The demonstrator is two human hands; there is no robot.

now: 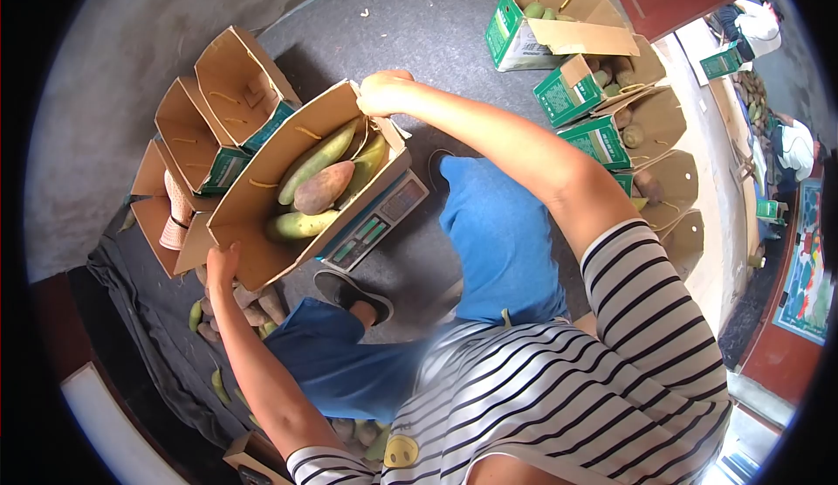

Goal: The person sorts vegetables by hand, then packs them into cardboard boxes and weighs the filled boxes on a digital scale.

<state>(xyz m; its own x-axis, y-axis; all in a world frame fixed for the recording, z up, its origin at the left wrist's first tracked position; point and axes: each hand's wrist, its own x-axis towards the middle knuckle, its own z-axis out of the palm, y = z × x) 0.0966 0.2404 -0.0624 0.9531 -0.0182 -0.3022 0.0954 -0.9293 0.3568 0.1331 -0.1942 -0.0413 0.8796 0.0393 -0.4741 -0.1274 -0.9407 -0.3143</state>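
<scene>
An open cardboard box [262,158] stands tilted in view on or against a digital scale [371,227] with a display and keypad. Inside lie several long green melon-like vegetables [316,164] and one reddish-brown sweet potato [324,187]. My left hand [223,265] is closed on the box's near left edge. At the opposite end, my right hand [384,94] grips the upper corner, its fingers partly hidden behind the cardboard.
More open boxes [240,83] stand to the left, with a woven hat [175,210] in one. Loose sweet potatoes [253,306] lie near my left arm. Filled green boxes [567,92] line the right side. Two other people [758,29] are at the far right.
</scene>
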